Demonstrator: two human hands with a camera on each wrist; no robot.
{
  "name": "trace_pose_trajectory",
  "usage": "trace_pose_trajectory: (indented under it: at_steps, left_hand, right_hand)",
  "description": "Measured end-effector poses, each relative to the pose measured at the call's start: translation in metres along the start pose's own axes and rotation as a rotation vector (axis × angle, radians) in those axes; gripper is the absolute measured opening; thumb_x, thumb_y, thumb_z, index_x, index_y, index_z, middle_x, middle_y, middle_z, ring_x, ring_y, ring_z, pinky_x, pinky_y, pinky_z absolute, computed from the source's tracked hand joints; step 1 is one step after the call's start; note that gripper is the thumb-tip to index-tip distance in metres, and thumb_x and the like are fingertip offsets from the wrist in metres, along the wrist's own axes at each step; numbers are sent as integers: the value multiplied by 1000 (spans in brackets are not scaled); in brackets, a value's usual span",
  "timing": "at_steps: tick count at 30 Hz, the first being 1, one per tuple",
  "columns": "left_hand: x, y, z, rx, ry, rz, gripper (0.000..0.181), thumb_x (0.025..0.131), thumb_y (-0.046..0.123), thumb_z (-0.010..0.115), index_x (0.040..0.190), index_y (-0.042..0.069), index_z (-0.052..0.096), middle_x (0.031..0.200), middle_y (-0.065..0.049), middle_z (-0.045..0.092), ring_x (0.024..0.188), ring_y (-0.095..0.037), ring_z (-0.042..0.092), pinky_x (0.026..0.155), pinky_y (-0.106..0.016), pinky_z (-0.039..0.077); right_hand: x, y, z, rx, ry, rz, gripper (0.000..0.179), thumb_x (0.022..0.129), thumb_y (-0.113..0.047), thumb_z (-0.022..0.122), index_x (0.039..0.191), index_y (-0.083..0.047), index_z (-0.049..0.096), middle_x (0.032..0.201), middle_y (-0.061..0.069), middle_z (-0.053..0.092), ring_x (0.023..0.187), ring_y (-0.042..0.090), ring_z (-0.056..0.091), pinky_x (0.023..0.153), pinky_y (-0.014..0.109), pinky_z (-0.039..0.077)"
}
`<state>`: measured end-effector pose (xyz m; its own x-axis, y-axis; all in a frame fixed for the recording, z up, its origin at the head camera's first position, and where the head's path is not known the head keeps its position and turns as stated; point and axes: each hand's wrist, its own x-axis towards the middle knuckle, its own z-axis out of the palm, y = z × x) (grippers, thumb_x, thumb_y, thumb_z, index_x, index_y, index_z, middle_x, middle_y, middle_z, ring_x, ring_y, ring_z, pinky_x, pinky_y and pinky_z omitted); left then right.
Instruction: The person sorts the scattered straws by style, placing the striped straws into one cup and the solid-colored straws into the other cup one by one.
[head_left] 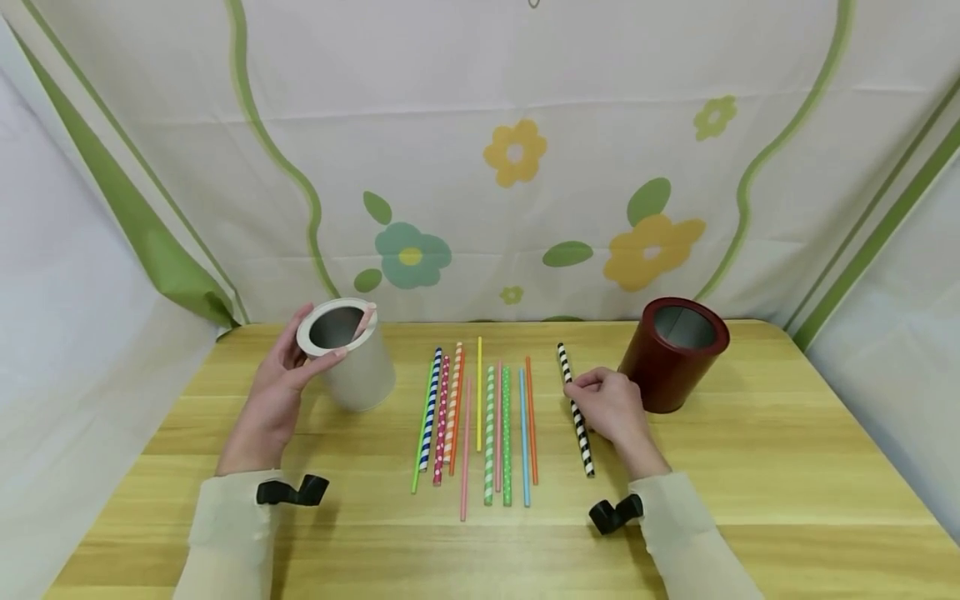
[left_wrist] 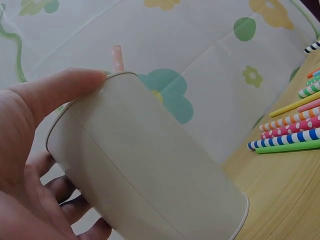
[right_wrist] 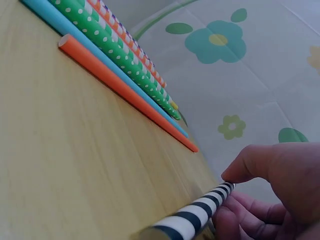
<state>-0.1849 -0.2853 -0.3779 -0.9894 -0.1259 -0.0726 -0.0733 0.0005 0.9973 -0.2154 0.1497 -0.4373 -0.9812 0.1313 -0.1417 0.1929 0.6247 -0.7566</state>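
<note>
My left hand point(head_left: 279, 392) grips a white can point(head_left: 360, 375) near its top, thumb at the rim and the other fingers around the far side. A pale pink straw point(head_left: 365, 320) leans inside that can, its patterned end poking above the rim in the left wrist view. Between thumb and fingers, my right hand point(head_left: 611, 404) pinches a black-and-white striped straw point(head_left: 582, 442). That straw lies lengthwise away from me, to the right of the other straws. Just behind the right hand stands a dark red can point(head_left: 660, 367), its open top tipped toward view.
Several straws lie roughly side by side mid-table, among them a blue-striped straw point(head_left: 431, 412), a yellow straw point(head_left: 479, 392), a green dotted straw point(head_left: 507, 442) and an orange straw point(head_left: 532, 421). A flowered curtain point(head_left: 465, 167) hangs behind the wooden table point(head_left: 375, 550).
</note>
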Motion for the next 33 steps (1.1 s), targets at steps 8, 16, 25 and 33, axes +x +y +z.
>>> trace_pose_trajectory:
  at_steps: [8,16,25,33]
  left_hand:
    - [-2,3,-5,50,7,4,90,100,16,79,170,38,28,178,2,31,151,-14,35,129,-43,21]
    - [-2,11,-11,97,3,3,90,97,15,82,170,33,32,176,1,34,152,-15,38,111,-19,38]
    - [-1,16,-7,85,-2,40,96,94,7,83,171,15,26,177,-7,33,155,-23,38,103,-12,43]
    - [2,14,-7,109,-21,52,96,94,7,83,171,13,25,176,-10,33,159,-27,32,103,-12,42]
  right_hand:
    - [-1,-1,-2,97,-49,37,30,96,-32,71,115,-9,75,93,5,75,60,17,67,61,30,56]
    - [-1,-12,-4,258,-86,8,30,98,-30,75,117,-7,73,93,6,72,72,18,68,66,30,60]
    - [-6,-38,-9,458,-111,-62,33,102,-25,74,126,-3,71,108,8,73,87,18,71,80,30,65]
    - [-10,-75,-19,528,-77,-133,32,105,-24,71,128,-2,69,112,9,73,96,19,72,80,30,65]
